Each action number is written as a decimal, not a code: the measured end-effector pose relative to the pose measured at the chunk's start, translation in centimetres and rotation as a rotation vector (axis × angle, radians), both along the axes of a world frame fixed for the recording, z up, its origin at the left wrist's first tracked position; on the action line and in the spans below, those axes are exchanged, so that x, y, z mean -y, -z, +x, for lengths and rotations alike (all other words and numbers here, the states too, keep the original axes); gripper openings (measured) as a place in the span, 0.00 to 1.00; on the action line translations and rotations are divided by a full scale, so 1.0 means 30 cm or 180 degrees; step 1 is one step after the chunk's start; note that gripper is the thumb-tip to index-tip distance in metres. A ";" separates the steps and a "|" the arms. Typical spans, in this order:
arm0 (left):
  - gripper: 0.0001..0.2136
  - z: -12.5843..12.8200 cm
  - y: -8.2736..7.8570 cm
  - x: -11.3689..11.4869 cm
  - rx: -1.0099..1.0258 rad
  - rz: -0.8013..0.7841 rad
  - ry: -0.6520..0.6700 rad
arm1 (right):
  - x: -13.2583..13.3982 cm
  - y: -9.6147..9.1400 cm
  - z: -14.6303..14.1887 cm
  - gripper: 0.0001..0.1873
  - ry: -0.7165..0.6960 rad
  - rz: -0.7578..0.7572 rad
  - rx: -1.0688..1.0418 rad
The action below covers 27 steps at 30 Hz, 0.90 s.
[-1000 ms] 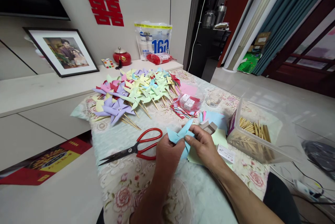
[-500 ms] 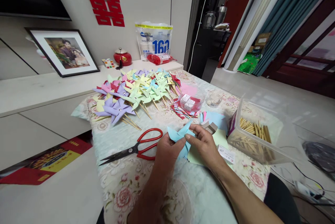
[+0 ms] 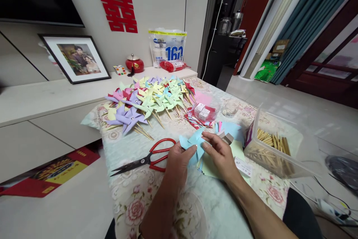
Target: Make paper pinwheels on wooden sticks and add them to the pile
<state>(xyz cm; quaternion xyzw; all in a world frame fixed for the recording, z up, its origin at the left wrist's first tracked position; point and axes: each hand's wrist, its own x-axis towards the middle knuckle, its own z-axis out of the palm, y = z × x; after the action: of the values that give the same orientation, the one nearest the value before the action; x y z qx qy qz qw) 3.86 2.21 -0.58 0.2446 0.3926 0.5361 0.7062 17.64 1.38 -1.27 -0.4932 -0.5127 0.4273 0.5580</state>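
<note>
Both hands hold a light blue paper pinwheel just above the flowered tablecloth. My left hand pinches its lower left part, fingers closed on the paper. My right hand pinches it from the right with thumb and fingertips. Under the hands lies a small stack of coloured paper squares. Red-handled scissors lie just left of my left hand.
A pile of finished pinwheels on sticks covers the far side of the table. A clear plastic box of wooden sticks stands to the right. A small round container with white boxes and a glass dish sit beyond the hands.
Both hands with the blue pinwheel have stayed in nearly the same spot; the fingers shifted slightly on the paper. The view has tilted a little.
</note>
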 end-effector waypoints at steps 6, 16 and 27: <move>0.16 -0.013 0.012 -0.004 0.0157 -0.0036 0.0124 | 0.094 -0.120 0.106 0.18 0.0641 0.0779 0.1308; 0.15 -0.011 0.005 0.002 0.0124 -0.0026 0.0050 | 0.043 -0.348 0.640 0.13 0.1062 -0.0323 0.3533; 0.18 -0.012 0.027 0.002 0.0030 0.0116 0.0071 | -0.061 -0.194 0.754 0.12 0.0538 -0.0339 0.3604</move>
<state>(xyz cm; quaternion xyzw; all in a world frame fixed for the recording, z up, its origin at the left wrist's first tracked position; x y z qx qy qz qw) 3.50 2.14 -1.40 0.2593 0.3767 0.5364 0.7094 40.26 3.22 4.54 -0.7118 -0.6681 0.0758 0.2030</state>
